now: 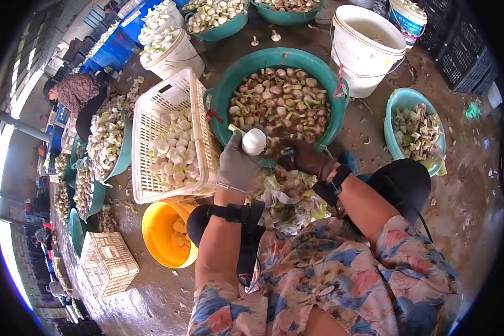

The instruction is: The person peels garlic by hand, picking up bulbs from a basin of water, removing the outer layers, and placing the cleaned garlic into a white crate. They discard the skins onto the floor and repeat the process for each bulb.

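Peeled garlic bulb held at the near rim of the green basin

The gloved left hand [236,165] grips a white, smooth garlic bulb [254,141] above its fingers, over the near rim of the green basin [221,92]. The dark-gloved right hand [308,158], closed, sits just beside it; what it holds cannot be told.

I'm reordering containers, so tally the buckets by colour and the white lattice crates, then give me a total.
White buckets: 4
Yellow bucket: 1
White lattice crates: 2
Total: 7
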{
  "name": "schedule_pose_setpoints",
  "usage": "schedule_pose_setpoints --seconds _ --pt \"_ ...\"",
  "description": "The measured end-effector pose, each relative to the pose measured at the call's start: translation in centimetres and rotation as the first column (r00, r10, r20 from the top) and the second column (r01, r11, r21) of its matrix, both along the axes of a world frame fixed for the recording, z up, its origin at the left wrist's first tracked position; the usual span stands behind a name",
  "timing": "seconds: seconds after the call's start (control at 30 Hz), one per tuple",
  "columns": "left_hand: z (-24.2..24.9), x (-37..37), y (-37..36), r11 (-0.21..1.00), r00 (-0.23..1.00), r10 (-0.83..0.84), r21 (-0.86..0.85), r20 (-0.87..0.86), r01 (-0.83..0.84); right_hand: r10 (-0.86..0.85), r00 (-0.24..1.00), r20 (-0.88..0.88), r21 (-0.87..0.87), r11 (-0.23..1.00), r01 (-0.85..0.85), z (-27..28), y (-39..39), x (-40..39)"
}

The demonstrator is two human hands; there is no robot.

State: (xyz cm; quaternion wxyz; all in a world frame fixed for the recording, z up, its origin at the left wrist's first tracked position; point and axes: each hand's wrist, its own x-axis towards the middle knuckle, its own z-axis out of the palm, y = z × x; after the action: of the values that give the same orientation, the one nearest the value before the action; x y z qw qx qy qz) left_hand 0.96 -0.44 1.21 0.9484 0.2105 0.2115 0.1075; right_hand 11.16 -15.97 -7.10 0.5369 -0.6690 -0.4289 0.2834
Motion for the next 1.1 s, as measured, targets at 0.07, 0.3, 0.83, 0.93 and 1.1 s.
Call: schedule_pose_setpoints --seconds 0.07,0.3,0.83,0.93,1.1 --pt "-0.7 0.5 0.3 0.964 0.996 0.039 0.266 -0.075 -0.018 -0.046 0.869 -0.492 0.173 0.974 0.149 0.8 1.3 -0.2" --pt "-3.3 0.6 9.2 0.93 0.978 0.209 0.312 -0.018 -0.193 -0.245 0.749 -0.616 0.005 0.949 0.314 -3.5 1.9 3.6" --pt "-1.9 2.5 10.4 0.867 0.949 0.269 0.47 -0.166 -0.164 0.369 0.744 0.558 -0.763 0.581 0.283 -11.9 13.7 10.8" --pt "-2.5 3.1 9.6 0.754 0.952 0.166 0.655 -0.257 0.046 0.1 0.87 0.482 -0.607 0.754 0.25 -10.5 12.1 11.5" --pt "-4.8 4.0 6.4 -0.249 0.968 0.14 0.939 -0.206 0.236 -0.184 0.744 -0.642 -0.176 0.98 0.09 -2.8 8.5 8.3"
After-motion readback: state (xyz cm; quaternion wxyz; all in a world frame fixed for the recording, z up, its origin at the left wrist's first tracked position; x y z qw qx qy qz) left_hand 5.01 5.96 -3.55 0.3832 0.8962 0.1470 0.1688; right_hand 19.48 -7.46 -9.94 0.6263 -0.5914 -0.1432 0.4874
